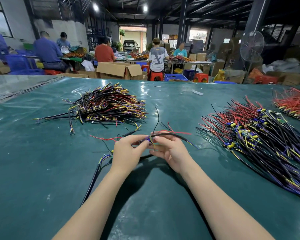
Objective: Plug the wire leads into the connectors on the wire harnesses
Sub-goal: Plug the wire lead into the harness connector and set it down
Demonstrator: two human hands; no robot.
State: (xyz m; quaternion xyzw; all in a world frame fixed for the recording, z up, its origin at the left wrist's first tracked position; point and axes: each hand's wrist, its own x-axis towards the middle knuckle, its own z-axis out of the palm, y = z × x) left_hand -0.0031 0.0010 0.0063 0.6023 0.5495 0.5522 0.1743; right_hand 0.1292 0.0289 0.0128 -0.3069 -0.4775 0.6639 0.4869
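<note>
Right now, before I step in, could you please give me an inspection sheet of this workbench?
Surface: green sheet, glossy, covers the table.
Job's things: held harness between both hands; left pile of harnesses; right pile; red-wire pile at the far right edge.
Clutter: white scrap near the far edge.
Grippers: left hand and right hand both pinch the held harness.
Cables: black cable lies loose beside the left forearm.
Surroundings: seated workers, cardboard box, standing fan.
</note>
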